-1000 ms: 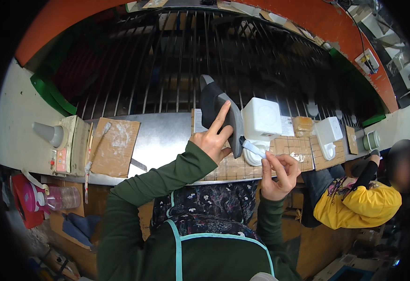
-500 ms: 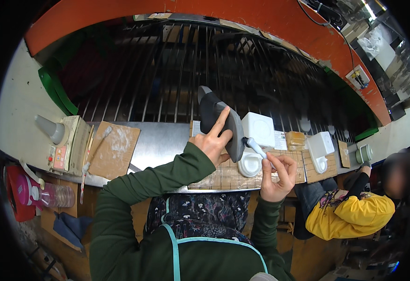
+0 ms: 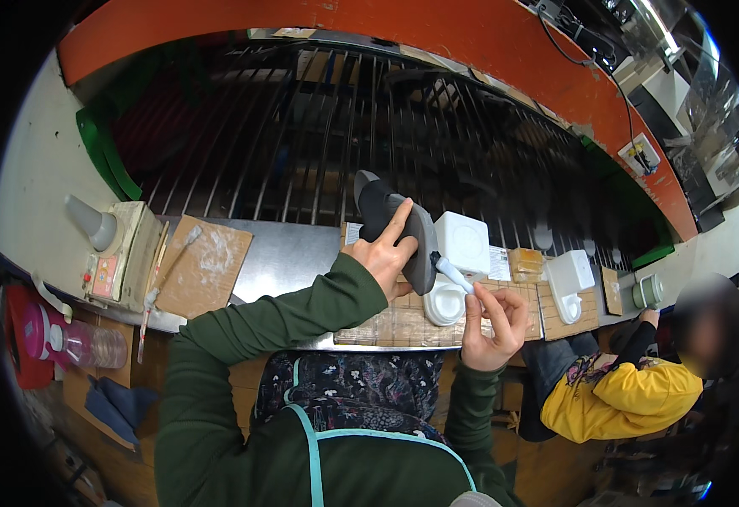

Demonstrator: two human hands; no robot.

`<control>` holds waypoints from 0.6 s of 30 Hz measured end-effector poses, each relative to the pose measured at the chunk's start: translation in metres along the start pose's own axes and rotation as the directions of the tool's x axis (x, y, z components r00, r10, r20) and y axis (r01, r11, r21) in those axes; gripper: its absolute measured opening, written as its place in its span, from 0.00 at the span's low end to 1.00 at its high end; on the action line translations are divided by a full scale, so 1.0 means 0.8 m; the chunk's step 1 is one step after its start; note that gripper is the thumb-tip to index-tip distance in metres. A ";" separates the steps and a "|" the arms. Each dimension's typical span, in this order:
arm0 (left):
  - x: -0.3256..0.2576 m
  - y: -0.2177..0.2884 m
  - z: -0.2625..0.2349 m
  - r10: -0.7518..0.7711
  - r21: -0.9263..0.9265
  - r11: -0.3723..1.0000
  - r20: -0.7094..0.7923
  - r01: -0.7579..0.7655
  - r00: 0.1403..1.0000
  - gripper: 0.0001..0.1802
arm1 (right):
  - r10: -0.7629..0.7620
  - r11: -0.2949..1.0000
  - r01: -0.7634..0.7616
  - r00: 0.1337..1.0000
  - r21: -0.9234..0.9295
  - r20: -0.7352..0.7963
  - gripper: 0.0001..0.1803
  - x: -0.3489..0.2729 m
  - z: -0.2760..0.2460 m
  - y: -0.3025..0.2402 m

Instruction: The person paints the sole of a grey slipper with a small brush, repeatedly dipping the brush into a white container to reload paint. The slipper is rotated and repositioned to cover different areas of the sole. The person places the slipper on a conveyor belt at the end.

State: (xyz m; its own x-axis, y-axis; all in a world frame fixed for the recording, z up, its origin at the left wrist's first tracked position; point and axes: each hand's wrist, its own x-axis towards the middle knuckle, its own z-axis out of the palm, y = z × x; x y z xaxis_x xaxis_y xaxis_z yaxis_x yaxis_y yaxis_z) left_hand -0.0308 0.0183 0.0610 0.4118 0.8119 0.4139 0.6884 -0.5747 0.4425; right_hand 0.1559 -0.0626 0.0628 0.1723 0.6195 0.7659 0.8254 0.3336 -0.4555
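Note:
A shoe with a dark upper and grey sole point(image 3: 423, 232) is held up over the bench edge by my left hand point(image 3: 384, 258). That hand is closed around it, the index finger stretched along the upper. My right hand point(image 3: 494, 325) pinches the pale handle of a small brush point(image 3: 456, 275). Its dark tip meets the rim of the sole, or is very close to it. Just behind the brush stands a white plastic dispenser point(image 3: 462, 239) with a round cup point(image 3: 444, 306) in front. The shoe's near side is partly hidden by my fingers.
Dark metal roller bars point(image 3: 302, 144) run beyond the bench. At left are a grey-cone device point(image 3: 99, 232) and a smeared cardboard sheet point(image 3: 213, 262) with a brush on it. A yellowish block point(image 3: 527, 264) and second white dispenser point(image 3: 569, 279) stand right, near a person in yellow point(image 3: 623, 397).
The whole view has shifted slightly. The shoe is a little lower in the picture, and my right hand has moved slightly left with the brush, whose tip stays by the sole rim.

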 end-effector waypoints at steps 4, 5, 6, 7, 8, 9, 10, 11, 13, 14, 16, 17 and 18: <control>0.003 -0.001 -0.002 -0.012 0.007 1.000 0.027 0.012 1.000 0.26 | -0.011 1.000 0.011 1.000 -0.013 -0.017 0.13 0.000 0.002 0.000; 0.004 -0.001 -0.003 -0.013 0.010 1.000 0.032 0.012 0.999 0.26 | -0.021 1.000 0.021 0.999 -0.008 -0.028 0.13 0.000 0.003 0.000; 0.005 -0.002 -0.005 -0.011 0.004 1.000 0.039 0.011 0.999 0.26 | -0.025 1.000 0.025 0.999 0.000 -0.037 0.13 0.001 0.004 0.000; 0.006 -0.002 -0.006 -0.013 0.002 1.000 0.053 0.013 0.999 0.27 | -0.022 1.000 0.022 0.999 0.008 -0.044 0.14 0.001 0.006 0.001; 0.007 -0.003 -0.007 -0.014 0.000 1.000 0.067 0.014 0.998 0.27 | -0.034 0.999 0.034 0.998 0.010 -0.055 0.14 0.001 0.007 0.001; 0.008 -0.003 -0.009 -0.011 -0.007 1.000 0.077 0.011 0.997 0.27 | -0.039 0.999 0.040 0.997 0.012 -0.063 0.14 0.002 0.008 0.001; 0.009 -0.004 -0.011 -0.007 -0.014 1.000 0.086 0.009 0.996 0.27 | -0.045 0.999 0.046 0.996 0.013 -0.072 0.14 0.003 0.009 0.001; 0.011 -0.005 -0.013 -0.004 -0.021 1.000 0.095 0.006 0.995 0.27 | -0.054 0.998 0.055 0.996 0.011 -0.078 0.14 0.003 0.010 0.001; 0.015 -0.006 -0.017 0.020 -0.038 0.999 0.118 -0.016 0.993 0.28 | -0.069 0.997 0.070 0.993 0.009 -0.092 0.14 0.005 0.011 0.002; 0.017 -0.006 -0.019 0.031 -0.050 0.998 0.135 -0.024 0.990 0.28 | -0.075 0.997 0.077 0.993 0.008 -0.093 0.14 0.006 0.011 0.002; 0.021 -0.006 -0.025 0.038 -0.064 0.998 0.148 -0.028 0.988 0.28 | -0.087 0.996 0.088 0.992 0.008 -0.096 0.15 0.009 0.010 0.001; 0.024 -0.005 -0.028 0.040 -0.076 0.997 0.158 -0.028 0.987 0.29 | -0.099 0.995 0.100 0.991 -0.003 -0.092 0.15 0.010 0.009 0.001; 0.026 -0.005 -0.031 0.043 -0.080 0.996 0.166 -0.030 0.985 0.29 | -0.111 0.994 0.111 0.990 -0.014 -0.089 0.15 0.012 0.008 0.001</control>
State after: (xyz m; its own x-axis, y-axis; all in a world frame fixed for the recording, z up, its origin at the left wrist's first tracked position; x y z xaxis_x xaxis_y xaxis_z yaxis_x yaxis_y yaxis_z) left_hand -0.0399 0.0348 0.0880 0.5343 0.7923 0.2947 0.6261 -0.6051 0.4918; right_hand 0.1548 -0.0516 0.0671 0.1266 0.5126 0.8492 0.8469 0.3899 -0.3616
